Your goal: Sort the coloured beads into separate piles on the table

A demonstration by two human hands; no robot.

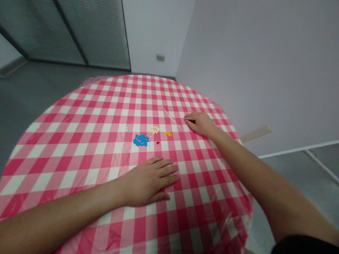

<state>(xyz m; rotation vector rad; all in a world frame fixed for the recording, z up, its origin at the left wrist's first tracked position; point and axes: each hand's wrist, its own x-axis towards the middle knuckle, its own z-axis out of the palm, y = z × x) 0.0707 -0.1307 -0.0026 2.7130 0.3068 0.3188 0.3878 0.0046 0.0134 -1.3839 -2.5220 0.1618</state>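
My left hand (149,181) lies flat, palm down, on the checked tablecloth, its fingers spread and nothing in them. Beyond its fingertips is a heap of blue small flat pieces (141,140), with a red piece (158,143) beside it. Cream pieces (155,129) and a few yellow pieces (168,134) lie just farther back. Over to the right, my right hand (200,122) rests low at the cloth with fingers curled together and the thumb underneath; whatever they hold is hidden. A bit of green (212,120) shows behind that hand's wrist.
A red-and-white checked plastic cloth (103,120) covers the round table. Some tiny pale pieces (127,129) lie left of the heaps. A wall (251,70) stands close at the right, and a glass partition with blinds (92,31) is at the back left.
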